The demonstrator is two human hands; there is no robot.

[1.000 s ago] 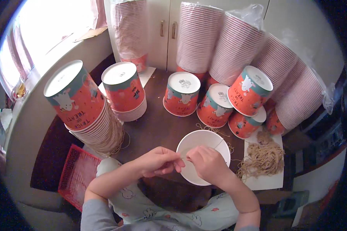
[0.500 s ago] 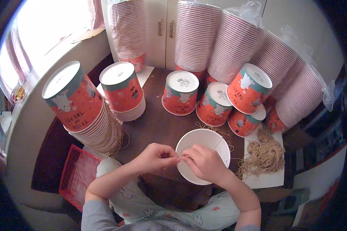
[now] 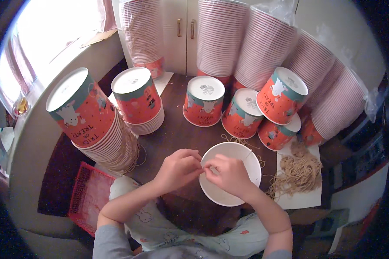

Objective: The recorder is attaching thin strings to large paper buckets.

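Note:
A white-lined paper bucket (image 3: 222, 196) stands mouth up in front of me, with a thin string (image 3: 248, 154) at its far right rim. Over the bucket's left rim, my left hand (image 3: 180, 169) and my right hand (image 3: 229, 175) meet with thumbs and fingers pinched together. Whatever lies between their fingertips is too small to make out. To the bucket's right, a tangled heap of tan string (image 3: 297, 175) lies on a white sheet (image 3: 309, 199). More loose string (image 3: 234, 139) lies behind the bucket.
Upside-down orange and green buckets (image 3: 204, 103) stand beyond the bucket, one (image 3: 282, 97) resting on others. Nested bucket stacks rise at left (image 3: 88, 110) and left of centre (image 3: 138, 97). Tall plastic-wrapped stacks (image 3: 222, 39) line the back. A red basket (image 3: 88, 196) sits at lower left.
My left hand has turned slightly and its fingers have lifted. The right hand has shifted a little away from me, still pinched against the left. The whole view has shifted slightly.

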